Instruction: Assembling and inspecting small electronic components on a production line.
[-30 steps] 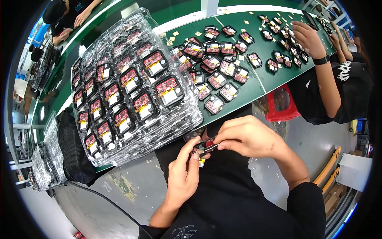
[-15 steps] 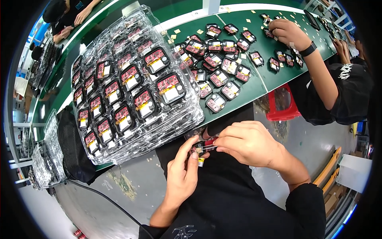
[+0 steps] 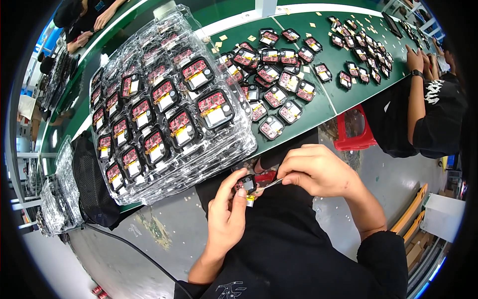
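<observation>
My left hand [image 3: 226, 217] is closed around a small black-cased electronic unit [image 3: 245, 183], gripping it between thumb and fingers above my lap. A yellow-and-white part [image 3: 250, 200] hangs from the unit's lower side. In my right hand [image 3: 318, 172] are thin metal tweezers [image 3: 272, 185], pinched between thumb and fingertips. Their tips point left, close to the unit's right edge; whether they touch it or hold a small piece I cannot tell. Similar units [image 3: 275, 97] with red boards and white-and-yellow parts lie in a loose heap on the green table ahead.
A tall stack of clear plastic trays [image 3: 184, 164] filled with such units stands at the left. Co-worker's hand [image 3: 414, 59] is at the far right, near another heap [image 3: 368, 52]. Small beige squares [image 3: 251, 38] are scattered about. A red stool [image 3: 351, 129] stands below the table edge.
My right hand has drawn the tweezers back to the right, off the unit's face. The unit has tilted in my left hand. A co-worker's hand has moved right, away from the far heap.
</observation>
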A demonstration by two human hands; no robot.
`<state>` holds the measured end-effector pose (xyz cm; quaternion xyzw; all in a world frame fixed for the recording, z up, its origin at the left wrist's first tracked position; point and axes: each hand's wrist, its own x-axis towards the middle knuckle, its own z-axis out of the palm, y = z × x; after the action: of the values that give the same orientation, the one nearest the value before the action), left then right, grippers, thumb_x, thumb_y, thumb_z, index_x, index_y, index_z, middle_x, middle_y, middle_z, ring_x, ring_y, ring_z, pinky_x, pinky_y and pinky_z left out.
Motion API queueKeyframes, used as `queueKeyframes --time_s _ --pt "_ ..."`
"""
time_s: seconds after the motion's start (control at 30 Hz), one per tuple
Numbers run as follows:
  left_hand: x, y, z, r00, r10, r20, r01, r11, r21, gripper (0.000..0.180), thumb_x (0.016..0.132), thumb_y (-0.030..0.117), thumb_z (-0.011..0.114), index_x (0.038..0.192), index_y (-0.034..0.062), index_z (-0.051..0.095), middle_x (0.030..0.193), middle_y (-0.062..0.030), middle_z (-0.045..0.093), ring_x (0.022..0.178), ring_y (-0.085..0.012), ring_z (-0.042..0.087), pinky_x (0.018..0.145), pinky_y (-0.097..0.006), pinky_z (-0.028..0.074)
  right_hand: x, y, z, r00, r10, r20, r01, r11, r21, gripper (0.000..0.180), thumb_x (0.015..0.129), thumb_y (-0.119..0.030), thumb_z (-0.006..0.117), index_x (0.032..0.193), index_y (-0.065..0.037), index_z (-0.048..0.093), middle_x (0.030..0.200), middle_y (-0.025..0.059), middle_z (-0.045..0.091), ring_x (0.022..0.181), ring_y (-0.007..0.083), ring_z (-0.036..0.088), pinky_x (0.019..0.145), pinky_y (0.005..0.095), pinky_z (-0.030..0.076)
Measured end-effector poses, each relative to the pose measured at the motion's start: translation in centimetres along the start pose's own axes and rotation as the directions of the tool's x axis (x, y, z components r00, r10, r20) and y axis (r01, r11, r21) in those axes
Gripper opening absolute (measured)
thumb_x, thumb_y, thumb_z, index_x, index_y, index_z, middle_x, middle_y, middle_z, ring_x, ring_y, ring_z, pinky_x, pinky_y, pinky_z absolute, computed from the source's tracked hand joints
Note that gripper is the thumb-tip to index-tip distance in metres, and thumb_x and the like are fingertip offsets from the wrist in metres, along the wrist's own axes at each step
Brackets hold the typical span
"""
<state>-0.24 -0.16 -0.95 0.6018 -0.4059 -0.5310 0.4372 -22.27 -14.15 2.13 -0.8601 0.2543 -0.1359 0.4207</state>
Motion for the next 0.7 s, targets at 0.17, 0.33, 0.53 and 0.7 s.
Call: queueKeyframes --time_s 0.17,0.33,0.53,0.7 --pt "0.3 -0.7 0.0 0.998 0.068 -0.020 -0.070 0.973 -0.221 0.040 0.110 0.006 0.044 0.149 -0.0035 0.039 0.126 -0.0252 0.067 0.114 -0.0305 0.072 0.101 -0.040 0.057 -1.2 -0.6 1.0 0.986 0.139 0.088 -0.137 0.990 -0.035 0.030 0.089 0.004 0.066 0.118 -0.003 0.059 0.114 0.0161 0.055 0.096 0.0408 0.065 0.079 0.0486 0.053" --pt "0.2 -0.8 0.9 0.996 0.059 -0.067 -0.082 0.907 -0.412 0.045 0.111 0.008 0.044 0.152 -0.0008 0.029 0.133 -0.0310 0.063 0.123 -0.0358 0.067 0.110 -0.046 0.052 -1.6 -0.2 4.3 0.949 0.282 -0.138 -0.269 0.957 0.105 0.018 0.096 -0.011 0.067 0.111 -0.001 0.062 0.105 0.0165 0.063 0.088 0.0420 0.067 0.076 0.0493 0.055" --pt "0.3 -1.0 1.0 0.993 0.075 -0.090 -0.106 0.901 -0.420 0.045 0.110 0.006 0.045 0.151 -0.0002 0.029 0.135 -0.0313 0.062 0.124 -0.0362 0.066 0.110 -0.047 0.052 -1.8 -0.7 6.1 0.953 0.248 -0.175 -0.283 0.933 -0.221 0.023 0.093 -0.023 0.075 0.104 -0.005 0.068 0.099 0.0098 0.066 0.068 0.0341 0.069 0.060 0.0441 0.057" --pt "0.2 -0.5 1.5 0.997 0.034 -0.069 -0.060 0.901 -0.431 0.044 0.109 0.003 0.046 0.151 0.0004 0.031 0.134 -0.0306 0.063 0.123 -0.0350 0.067 0.110 -0.045 0.052 -1.2 -1.1 7.3 0.865 -0.393 -0.310 0.209 0.847 -0.489 0.032 0.080 -0.014 0.077 0.112 -0.011 0.074 0.098 0.0036 0.064 0.067 0.0119 0.067 0.054 0.0269 0.054"
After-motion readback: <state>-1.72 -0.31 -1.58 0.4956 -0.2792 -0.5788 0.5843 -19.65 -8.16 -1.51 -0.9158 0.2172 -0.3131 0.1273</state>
